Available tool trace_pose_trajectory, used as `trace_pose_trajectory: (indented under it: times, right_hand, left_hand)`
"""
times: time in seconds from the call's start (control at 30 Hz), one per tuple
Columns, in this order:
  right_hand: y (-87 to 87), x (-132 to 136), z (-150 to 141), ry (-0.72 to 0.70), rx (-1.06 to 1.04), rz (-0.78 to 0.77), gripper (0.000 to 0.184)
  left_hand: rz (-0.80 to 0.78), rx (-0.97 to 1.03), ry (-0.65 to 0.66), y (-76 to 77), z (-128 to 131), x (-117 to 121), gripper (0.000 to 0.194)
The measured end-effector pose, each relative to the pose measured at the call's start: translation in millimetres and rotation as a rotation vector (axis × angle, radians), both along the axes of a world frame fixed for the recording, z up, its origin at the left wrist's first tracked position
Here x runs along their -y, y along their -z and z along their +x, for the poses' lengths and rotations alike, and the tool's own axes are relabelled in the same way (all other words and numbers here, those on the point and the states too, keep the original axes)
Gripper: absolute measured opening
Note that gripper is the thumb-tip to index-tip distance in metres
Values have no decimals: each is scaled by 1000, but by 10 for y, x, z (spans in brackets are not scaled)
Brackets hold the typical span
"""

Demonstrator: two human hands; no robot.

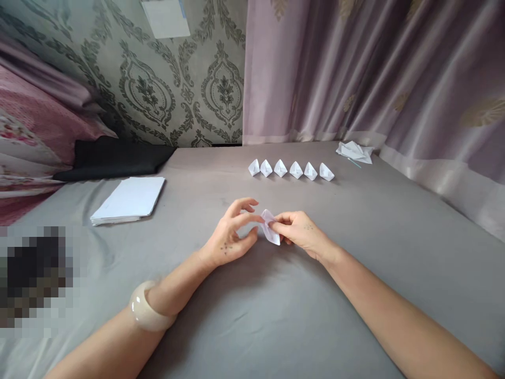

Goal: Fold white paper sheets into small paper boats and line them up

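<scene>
A small folded white paper boat [271, 234] is held above the grey sheet, its long side slanting down to the right. My right hand [298, 229] pinches it from the right, thumb on the near face and the other fingers partly hidden behind. My left hand [234, 234] is on the other side with its fingers apart; the index fingertip reaches the boat's upper left edge, and the thumb stays off it. Beyond my hands, several finished paper boats [280, 168] stand in a row on the sheet.
A stack of white paper [128, 199] lies to the left, near a folded black cloth [118, 157]. At the back right are crumpled white papers [355, 151] and a thin bluish stick [355, 163]. Purple curtains [315, 68] hang along the back and right.
</scene>
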State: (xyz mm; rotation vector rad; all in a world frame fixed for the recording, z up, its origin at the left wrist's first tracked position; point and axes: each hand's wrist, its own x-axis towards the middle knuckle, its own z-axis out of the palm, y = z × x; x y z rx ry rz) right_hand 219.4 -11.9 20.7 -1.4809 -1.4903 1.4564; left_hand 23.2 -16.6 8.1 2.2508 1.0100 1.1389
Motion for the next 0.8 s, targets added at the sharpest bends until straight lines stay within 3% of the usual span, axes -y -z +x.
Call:
trace_pose_trajectory:
  times: [0.13,0.23,0.37,0.6,0.8]
  right_hand:
    - [115,23,-138,157,-76,84,27]
    - [214,48,-226,188,-112,111,28]
    - [279,70,-285,188,-148,112,29]
    - [240,90,-307,138,-172,127,26]
    - [251,83,-311,153,-120,107,25]
  left_hand:
    - [-552,340,-85,35,111,5,28]
    - [-736,453,-30,95,179,5,28]
    - [-764,466,-73,127,192,8,25]
    - [-769,392,-74,157,135,6,31]
    - [-656,259,-182,145,124,30,26]
